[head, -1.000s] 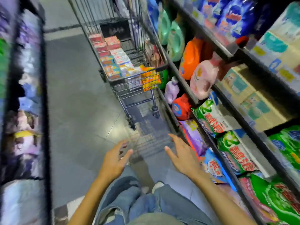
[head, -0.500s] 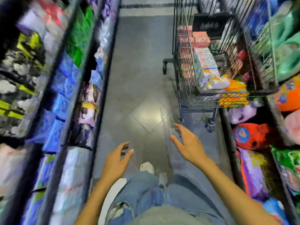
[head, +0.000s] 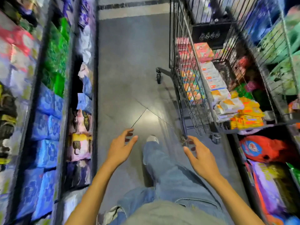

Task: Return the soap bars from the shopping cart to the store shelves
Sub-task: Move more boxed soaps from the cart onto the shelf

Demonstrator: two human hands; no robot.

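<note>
View swung left and brought closer to the cart

Over the last second the right shelves (head: 274,181), which had filled the right half of the view, have been pushed to its edge, and the left shelves (head: 48,114) are now seen down the whole left side. The cart (head: 181,65), first seen up the aisle at top centre, is now close on the right, and its soap bars (head: 211,78) appear larger. A leg has been swung forward, so a white shoe (head: 152,138) is now seen between the hands. The right hand (head: 201,159) has been brought just beside the cart's near wheel (head: 183,137) in view.
</note>
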